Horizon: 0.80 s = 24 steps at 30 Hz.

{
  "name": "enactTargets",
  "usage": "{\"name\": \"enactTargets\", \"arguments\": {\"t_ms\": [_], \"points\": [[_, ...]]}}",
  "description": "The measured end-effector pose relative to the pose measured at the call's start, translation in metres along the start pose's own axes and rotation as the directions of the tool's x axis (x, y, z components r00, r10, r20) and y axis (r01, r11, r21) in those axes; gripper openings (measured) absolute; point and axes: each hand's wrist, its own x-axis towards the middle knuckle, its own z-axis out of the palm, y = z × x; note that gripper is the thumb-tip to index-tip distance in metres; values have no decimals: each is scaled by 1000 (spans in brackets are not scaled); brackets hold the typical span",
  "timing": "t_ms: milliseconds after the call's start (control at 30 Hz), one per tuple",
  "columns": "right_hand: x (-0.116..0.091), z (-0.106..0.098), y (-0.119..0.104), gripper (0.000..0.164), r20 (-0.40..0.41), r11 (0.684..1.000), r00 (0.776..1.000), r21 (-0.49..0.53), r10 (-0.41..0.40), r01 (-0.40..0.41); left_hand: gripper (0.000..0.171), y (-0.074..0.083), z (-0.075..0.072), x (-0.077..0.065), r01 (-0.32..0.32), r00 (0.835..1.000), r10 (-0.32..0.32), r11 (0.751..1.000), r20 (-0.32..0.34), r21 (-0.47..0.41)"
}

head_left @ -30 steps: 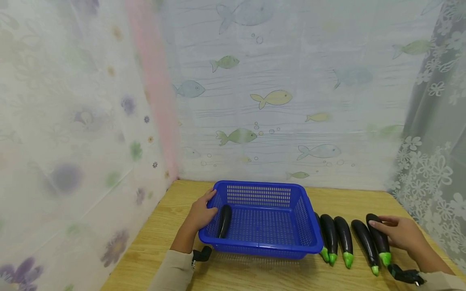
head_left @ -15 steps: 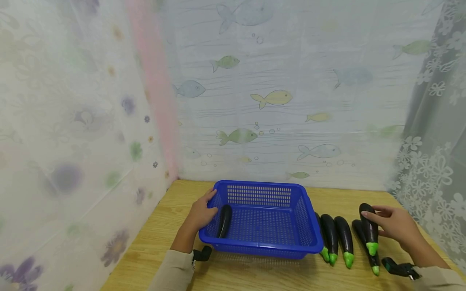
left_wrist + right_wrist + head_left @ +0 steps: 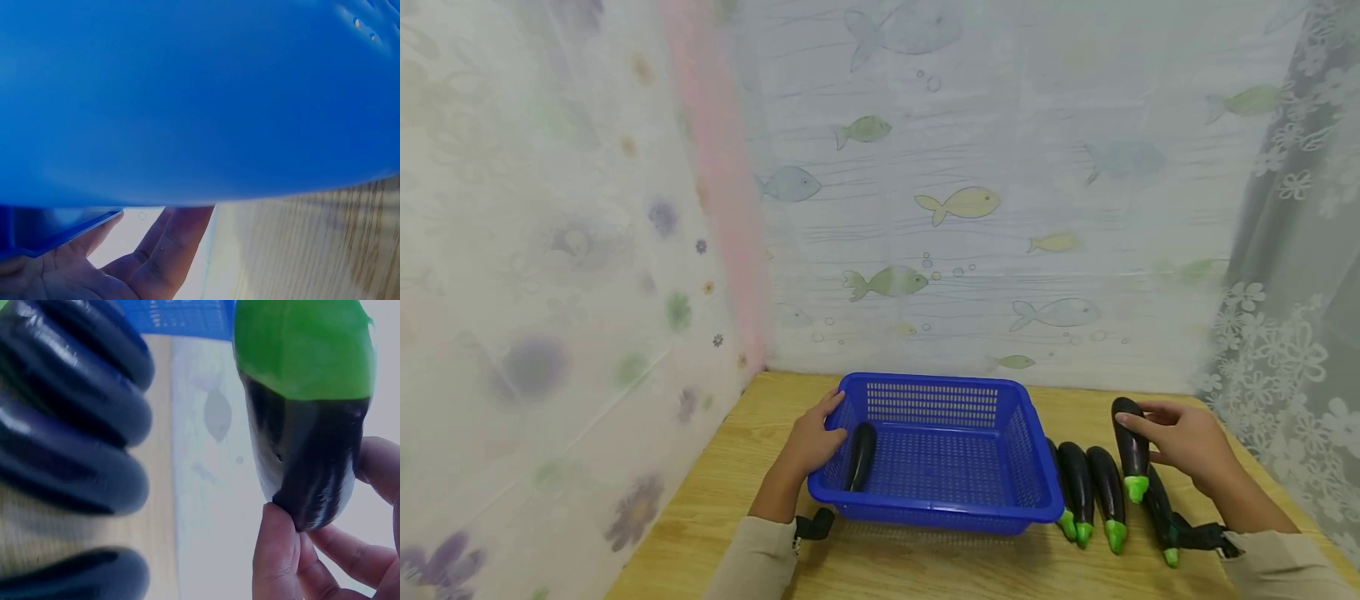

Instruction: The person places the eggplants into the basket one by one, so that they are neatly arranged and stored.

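My right hand (image 3: pixel 1187 442) pinches a dark eggplant (image 3: pixel 1131 446) between thumb and fingers, its green stem end pointing down toward me. It is lifted above the row; the right wrist view shows the green end (image 3: pixel 306 347) close up. Below it lies another eggplant (image 3: pixel 1161 508), partly covered by the wrist strap. My left hand (image 3: pixel 811 442) grips the left rim of a blue plastic basket (image 3: pixel 936 506), thumb inside. One eggplant (image 3: pixel 862 457) lies inside the basket along its left wall. In the left wrist view the basket wall (image 3: pixel 200 100) hides most of the fingers.
Several eggplants (image 3: pixel 1107 498) lie side by side on the wooden table (image 3: pixel 955 567), right of the basket. The leftmost is partly hidden behind the basket's right rim. A fish-patterned curtain (image 3: pixel 962 250) hangs behind the table, and a flowered one (image 3: pixel 550 333) at the left.
My right hand has lifted the rightmost eggplant off the table and carried it left, over the neighbouring one. The left hand and basket have stayed in place.
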Motion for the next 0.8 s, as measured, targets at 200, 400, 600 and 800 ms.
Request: {"name": "enactTargets", "arguments": {"t_ms": [200,400,600,800], "points": [[3,9,-15,93,-31,999,999,13,-34,34,73,0,-1,0,-4,1000,4,1000,5,-8],[5,17,-30,93,-41,999,998,-1,-38,38,73,1,-2,0,-7,1000,7,1000,2,-2],[5,24,-44,93,-31,998,998,18,-58,59,74,1,-3,1,2,1000,-2,1000,7,-5],[7,28,-55,91,-49,997,996,38,-71,73,74,0,-3,1,1,1000,-1,1000,7,-12]]}}
